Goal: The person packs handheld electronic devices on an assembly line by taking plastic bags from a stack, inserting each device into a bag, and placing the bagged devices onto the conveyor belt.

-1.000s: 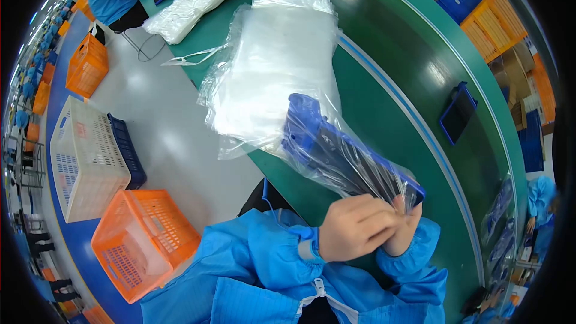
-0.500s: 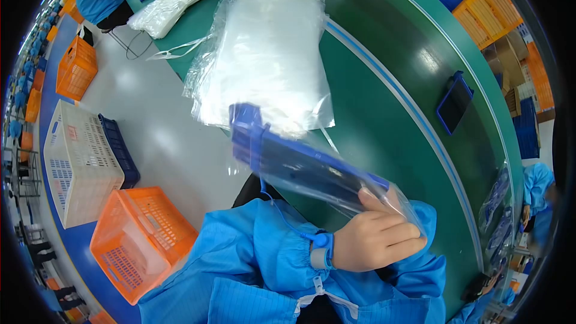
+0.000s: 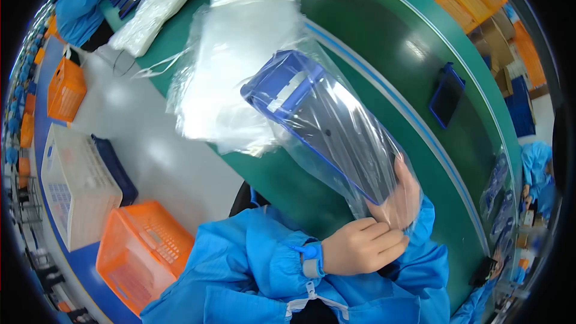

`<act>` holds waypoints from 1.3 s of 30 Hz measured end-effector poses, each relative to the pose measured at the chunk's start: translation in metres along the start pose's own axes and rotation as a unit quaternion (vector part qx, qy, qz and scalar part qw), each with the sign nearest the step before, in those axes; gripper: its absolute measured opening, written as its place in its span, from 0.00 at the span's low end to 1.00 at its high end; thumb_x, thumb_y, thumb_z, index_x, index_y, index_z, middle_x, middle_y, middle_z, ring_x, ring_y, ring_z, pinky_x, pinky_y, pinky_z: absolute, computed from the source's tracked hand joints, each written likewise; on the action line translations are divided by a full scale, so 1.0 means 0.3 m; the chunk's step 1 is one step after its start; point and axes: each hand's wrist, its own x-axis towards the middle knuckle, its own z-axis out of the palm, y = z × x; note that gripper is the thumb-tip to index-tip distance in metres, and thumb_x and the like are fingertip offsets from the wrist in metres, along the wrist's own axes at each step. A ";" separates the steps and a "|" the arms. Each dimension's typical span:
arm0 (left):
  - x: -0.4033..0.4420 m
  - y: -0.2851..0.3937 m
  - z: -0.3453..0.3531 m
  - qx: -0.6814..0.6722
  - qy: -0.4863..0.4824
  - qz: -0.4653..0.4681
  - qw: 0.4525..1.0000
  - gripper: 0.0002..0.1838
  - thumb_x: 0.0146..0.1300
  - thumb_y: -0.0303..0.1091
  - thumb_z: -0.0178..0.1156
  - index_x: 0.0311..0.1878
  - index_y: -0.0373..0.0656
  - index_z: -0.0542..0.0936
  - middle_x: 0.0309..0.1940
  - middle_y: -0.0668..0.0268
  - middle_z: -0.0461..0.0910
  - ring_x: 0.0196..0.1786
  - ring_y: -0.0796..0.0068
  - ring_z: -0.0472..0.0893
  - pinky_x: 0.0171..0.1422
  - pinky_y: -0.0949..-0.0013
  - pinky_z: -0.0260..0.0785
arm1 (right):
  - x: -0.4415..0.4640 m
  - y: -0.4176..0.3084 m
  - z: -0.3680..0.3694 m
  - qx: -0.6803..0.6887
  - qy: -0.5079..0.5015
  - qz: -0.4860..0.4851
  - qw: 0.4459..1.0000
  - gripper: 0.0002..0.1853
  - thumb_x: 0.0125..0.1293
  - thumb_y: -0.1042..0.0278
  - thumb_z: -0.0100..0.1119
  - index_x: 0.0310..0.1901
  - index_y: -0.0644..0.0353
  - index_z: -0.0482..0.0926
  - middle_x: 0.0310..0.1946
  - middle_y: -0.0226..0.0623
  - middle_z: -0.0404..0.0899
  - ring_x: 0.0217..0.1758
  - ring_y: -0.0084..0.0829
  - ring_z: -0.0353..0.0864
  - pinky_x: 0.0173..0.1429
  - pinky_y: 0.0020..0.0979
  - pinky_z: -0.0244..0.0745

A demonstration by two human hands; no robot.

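A long blue-framed dark panel point(image 3: 342, 138) with a thick blue block at its far end lies inside a clear plastic bag point(image 3: 324, 171). My right hand point(image 3: 403, 195) is inside the bag's mouth, closed around the panel's near end; its fingers underneath are partly hidden. Closed at the bag's open edge, my left hand point(image 3: 363, 247) pinches the plastic beside my right wrist. A blue wrist strap point(image 3: 311, 258) is on my left wrist. Beyond the bagged panel, a stack of flat clear bags point(image 3: 240, 54) rests on the green table point(image 3: 270, 183).
Another blue-framed panel point(image 3: 447, 97) lies on the green conveyor point(image 3: 384, 42). Bagged items point(image 3: 501, 204) sit at far right. An orange crate point(image 3: 144, 246) and a white crate point(image 3: 78, 192) stand left on the floor. Co-workers in blue point(image 3: 81, 6) are at upper left and right.
The bagged panel has turned, its broad face now showing and its far end raised over the bag stack. My left hand has shifted slightly left, uncovering my right hand inside the bag.
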 end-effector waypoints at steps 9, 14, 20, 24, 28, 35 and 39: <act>-0.062 -0.109 -0.035 -0.086 -0.082 -0.062 0.991 0.16 0.44 0.21 0.60 0.41 0.40 0.81 0.37 0.63 0.81 0.37 0.66 0.81 0.42 0.69 0.75 | 0.055 -0.225 -0.018 -0.167 0.059 -0.355 0.918 0.20 0.68 0.65 0.47 0.58 0.66 0.66 0.56 0.45 0.70 0.59 0.39 0.70 0.64 0.38 0.65; -0.117 -0.173 -0.077 -0.001 -0.085 -0.170 0.982 0.14 0.45 0.20 0.61 0.39 0.41 0.81 0.36 0.65 0.81 0.34 0.67 0.81 0.38 0.69 0.74 | 0.006 -0.541 -0.180 -0.559 0.354 -0.613 0.431 0.17 0.66 0.64 0.53 0.51 0.69 0.73 0.43 0.39 0.78 0.43 0.32 0.77 0.48 0.31 0.70; -0.127 -0.184 -0.064 0.012 -0.094 -0.172 0.981 0.12 0.46 0.20 0.61 0.36 0.43 0.81 0.34 0.65 0.81 0.34 0.68 0.81 0.39 0.69 0.73 | -0.060 -0.887 -0.450 -0.693 0.438 -0.529 0.222 0.18 0.63 0.73 0.50 0.55 0.59 0.73 0.45 0.51 0.77 0.46 0.46 0.77 0.50 0.35 0.69; -0.134 -0.183 -0.061 0.007 -0.087 -0.179 0.980 0.10 0.46 0.20 0.62 0.34 0.42 0.81 0.32 0.64 0.82 0.35 0.67 0.81 0.40 0.68 0.72 | -0.120 -0.996 -0.613 -0.811 0.435 -0.383 0.084 0.24 0.57 0.78 0.51 0.57 0.52 0.72 0.55 0.45 0.71 0.57 0.44 0.70 0.62 0.47 0.58; -0.128 -0.184 -0.057 0.009 -0.092 -0.174 0.980 0.09 0.46 0.20 0.62 0.33 0.41 0.81 0.32 0.65 0.82 0.34 0.67 0.81 0.40 0.68 0.72 | -0.144 -1.029 -0.683 -0.833 0.493 -0.243 0.054 0.28 0.52 0.77 0.54 0.57 0.46 0.72 0.65 0.38 0.61 0.66 0.42 0.61 0.68 0.61 0.41; -0.121 -0.185 -0.059 0.000 -0.098 -0.179 0.979 0.09 0.46 0.20 0.62 0.33 0.42 0.81 0.31 0.65 0.81 0.34 0.66 0.80 0.39 0.68 0.71 | -0.193 -1.013 -0.601 -0.783 0.483 -0.356 0.162 0.37 0.47 0.71 0.63 0.63 0.49 0.64 0.64 0.39 0.62 0.66 0.44 0.61 0.67 0.53 0.51; -0.122 -0.191 -0.056 -0.003 -0.095 -0.170 0.981 0.10 0.46 0.20 0.62 0.35 0.41 0.81 0.31 0.65 0.81 0.33 0.67 0.80 0.38 0.68 0.71 | -0.214 -0.916 -0.539 -0.781 0.394 -0.468 0.125 0.35 0.50 0.75 0.62 0.63 0.53 0.63 0.60 0.40 0.66 0.60 0.41 0.69 0.61 0.36 0.65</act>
